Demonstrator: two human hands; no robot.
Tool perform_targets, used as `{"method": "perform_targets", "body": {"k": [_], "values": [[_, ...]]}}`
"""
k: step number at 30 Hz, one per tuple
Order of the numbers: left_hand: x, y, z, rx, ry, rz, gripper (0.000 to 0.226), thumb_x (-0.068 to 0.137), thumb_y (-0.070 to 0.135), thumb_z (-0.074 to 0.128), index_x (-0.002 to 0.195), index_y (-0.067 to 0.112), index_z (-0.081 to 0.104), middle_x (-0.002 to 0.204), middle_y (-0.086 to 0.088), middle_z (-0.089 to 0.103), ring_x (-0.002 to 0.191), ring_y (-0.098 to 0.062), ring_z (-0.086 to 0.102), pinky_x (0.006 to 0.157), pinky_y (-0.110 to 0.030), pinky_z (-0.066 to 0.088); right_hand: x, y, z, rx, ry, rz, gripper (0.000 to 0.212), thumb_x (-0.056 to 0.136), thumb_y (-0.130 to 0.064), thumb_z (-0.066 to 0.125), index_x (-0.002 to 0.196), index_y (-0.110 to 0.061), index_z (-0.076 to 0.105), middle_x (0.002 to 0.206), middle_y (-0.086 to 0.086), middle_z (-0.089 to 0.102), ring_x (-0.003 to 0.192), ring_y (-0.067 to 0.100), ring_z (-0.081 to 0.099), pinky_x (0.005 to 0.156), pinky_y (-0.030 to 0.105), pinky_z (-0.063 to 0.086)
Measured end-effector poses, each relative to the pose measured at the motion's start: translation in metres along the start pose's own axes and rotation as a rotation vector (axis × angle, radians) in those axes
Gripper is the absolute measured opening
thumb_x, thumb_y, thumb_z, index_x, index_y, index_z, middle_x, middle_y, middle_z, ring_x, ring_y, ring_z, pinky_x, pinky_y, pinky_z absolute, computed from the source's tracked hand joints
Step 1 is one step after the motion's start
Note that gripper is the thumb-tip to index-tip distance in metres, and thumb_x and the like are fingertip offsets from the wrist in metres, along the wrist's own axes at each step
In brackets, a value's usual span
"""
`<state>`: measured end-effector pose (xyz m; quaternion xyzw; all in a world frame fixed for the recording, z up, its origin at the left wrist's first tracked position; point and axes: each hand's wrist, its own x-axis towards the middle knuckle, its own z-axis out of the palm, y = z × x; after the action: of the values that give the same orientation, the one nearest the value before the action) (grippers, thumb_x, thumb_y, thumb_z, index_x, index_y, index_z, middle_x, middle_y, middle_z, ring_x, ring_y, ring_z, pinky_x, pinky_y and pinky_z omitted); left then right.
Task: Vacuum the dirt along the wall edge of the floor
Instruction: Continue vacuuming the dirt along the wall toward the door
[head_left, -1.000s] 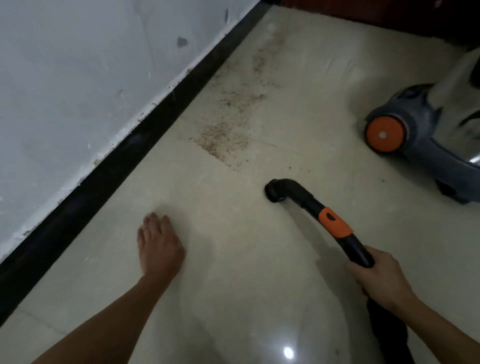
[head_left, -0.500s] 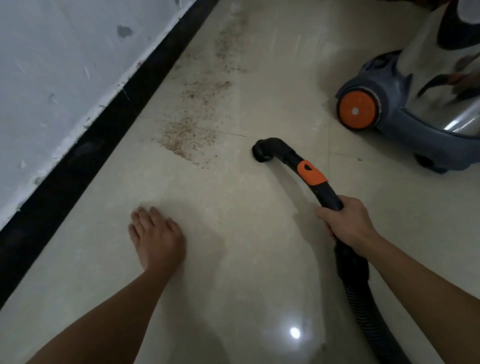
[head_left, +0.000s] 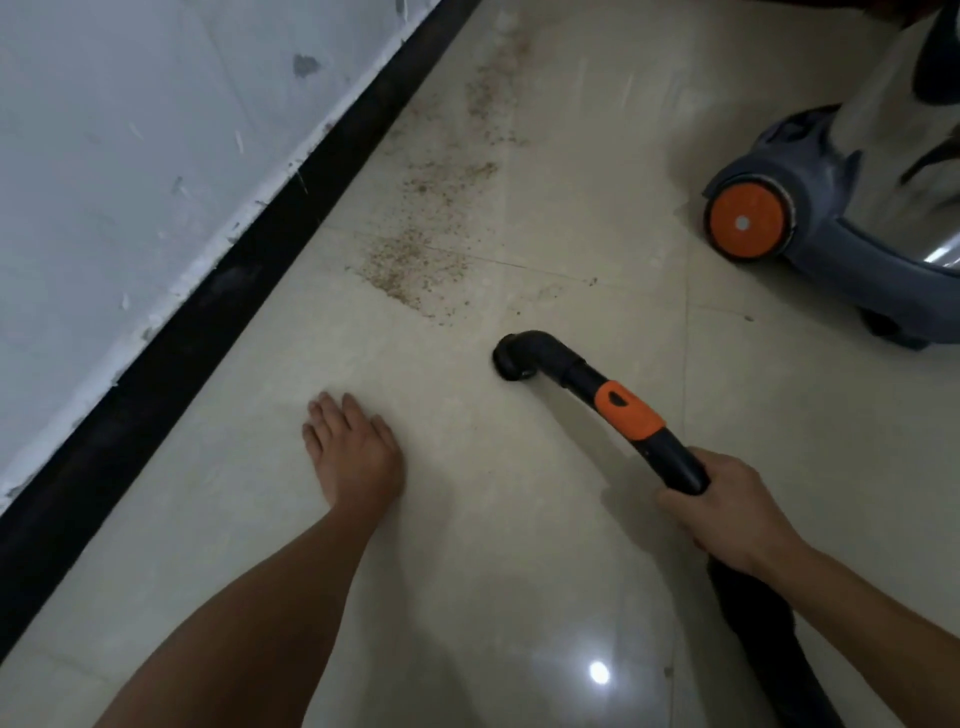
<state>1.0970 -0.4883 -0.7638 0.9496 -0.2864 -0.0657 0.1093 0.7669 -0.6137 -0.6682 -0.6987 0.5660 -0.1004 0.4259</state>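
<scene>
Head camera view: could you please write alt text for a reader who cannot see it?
A person's right hand grips a black vacuum hose handle whose nozzle rests on a beige tiled floor, short of a brown dirt patch running beside the black baseboard. The left hand lies flat on the floor; the vacuum cleaner stands at upper right.

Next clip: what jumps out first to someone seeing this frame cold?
The brown dirt strewn along the black baseboard, in the upper middle. Just short of it, the black nozzle sits on the floor, its orange-banded wand gripped by the right hand, while the left hand lies flat on the tile. At upper right stands the vacuum with its bright orange wheel.
</scene>
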Motion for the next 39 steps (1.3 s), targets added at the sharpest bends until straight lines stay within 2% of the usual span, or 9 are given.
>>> {"method": "perform_targets", "body": {"k": [4, 8, 12, 15, 19, 24, 27, 35, 39], "values": [[0.0, 0.0, -0.001, -0.001, -0.007, -0.001, 0.057, 0.101, 0.03, 0.029, 0.15, 0.0, 0.026, 0.159, -0.024, 0.016, 0.148, -0.036, 0.009, 0.121, -0.046, 0.004, -0.023, 0.009, -0.011, -0.061, -0.215, -0.025, 0.01, 0.07, -0.003, 0.071, 0.077, -0.007, 0.064, 0.049, -0.004, 0.053, 0.041, 0.01, 0.048, 0.043, 0.025, 0.038], [0.002, 0.001, -0.003, -0.005, -0.021, -0.002, 0.056, 0.1, 0.029, 0.033, 0.148, 0.0, 0.029, 0.158, -0.025, 0.019, 0.147, -0.038, 0.012, 0.12, -0.048, 0.007, -0.032, 0.017, -0.006, -0.051, -0.248, -0.04, 0.01, 0.07, -0.003, 0.071, 0.077, -0.005, 0.063, 0.05, -0.005, 0.05, 0.043, 0.009, 0.047, 0.046, 0.026, 0.037], [0.018, -0.005, -0.01, -0.001, -0.022, 0.048, 0.055, 0.097, 0.028, 0.04, 0.144, 0.0, 0.034, 0.155, -0.026, 0.025, 0.144, -0.039, 0.018, 0.118, -0.049, 0.014, -0.013, 0.016, 0.003, -0.047, 0.04, -0.023, 0.016, 0.072, -0.008, 0.074, 0.07, -0.016, 0.06, 0.053, -0.003, 0.057, 0.047, 0.014, 0.052, 0.05, 0.028, 0.041], [0.042, -0.005, -0.017, 0.006, -0.007, 0.055, 0.056, 0.098, 0.027, 0.039, 0.145, -0.001, 0.03, 0.155, -0.026, 0.023, 0.145, -0.04, 0.017, 0.119, -0.049, 0.014, 0.017, 0.007, 0.006, -0.025, 0.234, 0.023, 0.018, 0.075, -0.015, 0.074, 0.076, -0.02, 0.056, 0.061, 0.005, 0.061, 0.052, 0.022, 0.058, 0.051, 0.028, 0.042], [0.076, 0.005, -0.022, 0.001, 0.036, 0.051, 0.054, 0.099, 0.025, 0.039, 0.145, -0.002, 0.03, 0.154, -0.026, 0.025, 0.145, -0.039, 0.018, 0.118, -0.048, 0.014, 0.064, -0.019, 0.005, 0.085, 0.29, 0.017, 0.026, 0.08, -0.018, 0.071, 0.101, -0.022, 0.055, 0.072, 0.006, 0.064, 0.049, 0.022, 0.063, 0.049, 0.028, 0.047], [0.101, 0.013, -0.01, -0.076, 0.042, -0.101, 0.057, 0.101, 0.026, 0.035, 0.146, -0.008, 0.028, 0.155, -0.027, 0.023, 0.145, -0.04, 0.017, 0.12, -0.047, 0.013, 0.059, -0.032, 0.029, 0.08, 0.15, -0.078, 0.03, 0.076, -0.011, 0.07, 0.098, -0.029, 0.06, 0.066, 0.0, 0.062, 0.045, 0.012, 0.057, 0.044, 0.03, 0.047], [0.097, 0.013, 0.002, -0.071, 0.074, -0.122, 0.058, 0.101, 0.027, 0.032, 0.148, -0.007, 0.024, 0.158, -0.025, 0.018, 0.147, -0.037, 0.012, 0.121, -0.045, 0.008, 0.04, -0.029, 0.039, 0.004, 0.062, -0.085, 0.037, 0.074, -0.014, 0.071, 0.101, -0.037, 0.06, 0.065, -0.005, 0.063, 0.051, 0.01, 0.059, 0.049, 0.033, 0.051], [0.097, 0.014, -0.001, -0.058, 0.065, -0.119, 0.057, 0.1, 0.025, 0.035, 0.147, -0.007, 0.027, 0.157, -0.025, 0.021, 0.147, -0.037, 0.014, 0.121, -0.047, 0.01, 0.043, -0.008, -0.002, 0.086, 0.281, 0.151, 0.031, 0.075, -0.014, 0.07, 0.088, -0.041, 0.059, 0.06, 0.0, 0.061, 0.045, 0.012, 0.058, 0.041, 0.027, 0.046], [0.097, 0.015, 0.0, -0.052, 0.075, -0.146, 0.057, 0.098, 0.024, 0.036, 0.145, -0.007, 0.029, 0.155, -0.027, 0.024, 0.146, -0.039, 0.017, 0.12, -0.048, 0.012, 0.062, -0.01, -0.013, 0.142, 0.367, 0.201, 0.025, 0.08, -0.01, 0.069, 0.084, -0.032, 0.059, 0.059, 0.007, 0.06, 0.04, 0.011, 0.054, 0.036, 0.023, 0.043]]}}
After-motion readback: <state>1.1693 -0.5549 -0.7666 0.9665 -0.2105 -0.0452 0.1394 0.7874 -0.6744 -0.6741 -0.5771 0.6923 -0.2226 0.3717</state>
